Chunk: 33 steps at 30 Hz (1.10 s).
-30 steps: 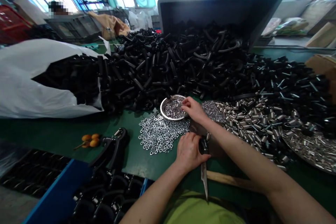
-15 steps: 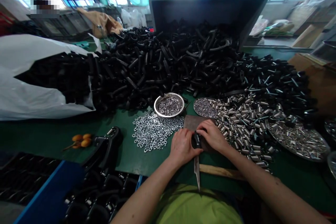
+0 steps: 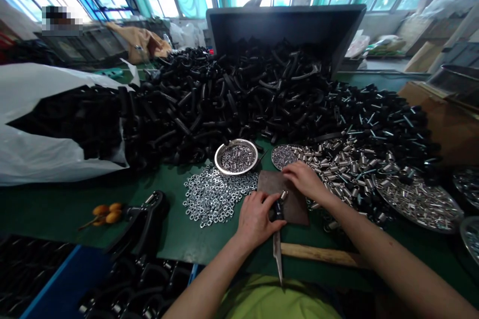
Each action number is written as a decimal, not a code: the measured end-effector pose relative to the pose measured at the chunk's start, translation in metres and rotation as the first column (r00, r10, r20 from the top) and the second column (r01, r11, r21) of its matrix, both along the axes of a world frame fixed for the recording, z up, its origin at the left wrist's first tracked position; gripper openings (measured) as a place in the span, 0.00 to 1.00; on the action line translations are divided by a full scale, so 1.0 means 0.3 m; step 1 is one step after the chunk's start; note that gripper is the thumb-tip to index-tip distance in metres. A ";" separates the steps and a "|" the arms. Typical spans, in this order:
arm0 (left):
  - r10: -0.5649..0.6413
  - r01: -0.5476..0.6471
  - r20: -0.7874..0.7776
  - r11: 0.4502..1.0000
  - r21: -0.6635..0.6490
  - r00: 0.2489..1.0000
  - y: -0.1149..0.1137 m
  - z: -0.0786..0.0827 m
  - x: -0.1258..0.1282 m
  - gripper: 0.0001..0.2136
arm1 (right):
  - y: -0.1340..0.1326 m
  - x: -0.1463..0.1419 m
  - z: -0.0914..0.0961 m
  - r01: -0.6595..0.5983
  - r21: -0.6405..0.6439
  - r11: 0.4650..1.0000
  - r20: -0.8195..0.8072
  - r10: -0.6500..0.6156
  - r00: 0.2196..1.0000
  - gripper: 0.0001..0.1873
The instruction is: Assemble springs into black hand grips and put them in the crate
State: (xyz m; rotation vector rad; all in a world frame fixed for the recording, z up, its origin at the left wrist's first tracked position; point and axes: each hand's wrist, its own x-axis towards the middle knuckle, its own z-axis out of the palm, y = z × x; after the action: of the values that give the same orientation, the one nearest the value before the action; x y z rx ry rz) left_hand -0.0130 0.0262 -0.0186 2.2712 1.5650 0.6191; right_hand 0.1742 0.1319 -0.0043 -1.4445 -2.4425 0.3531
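Note:
My left hand [image 3: 257, 218] is closed around a small black part [image 3: 277, 209] with a metal spring on top, held over a brown pad [image 3: 292, 199] on the green table. A thin metal blade [image 3: 277, 257] points down from under that hand toward me. My right hand [image 3: 305, 179] rests at the pad's far right edge beside a pile of metal springs [image 3: 348, 169], fingers curled; what they hold is hidden.
A round steel dish [image 3: 236, 156] of small metal pieces and a heap of silver nuts [image 3: 213, 194] lie ahead. A big heap of black handles [image 3: 239, 94] spills from a dark bin [image 3: 284, 22]. A wooden stick [image 3: 322, 254] lies near me. Orange fruits [image 3: 107, 212] sit left.
My right hand went from the steel dish back to the black part, then out to the spring pile. My left hand stayed closed on the part.

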 end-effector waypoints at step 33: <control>0.863 0.479 0.490 0.486 -0.731 -0.127 0.032 0.088 -0.042 0.18 | -0.236 -0.073 0.062 -0.017 -0.338 0.941 -0.695 -0.237 0.679 0.05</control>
State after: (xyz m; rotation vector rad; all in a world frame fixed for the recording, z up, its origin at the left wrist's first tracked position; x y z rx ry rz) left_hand -0.0257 0.0358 0.0076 0.0702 0.8739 0.9744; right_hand 0.1523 0.0612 0.0143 -1.2125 -1.6709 1.1072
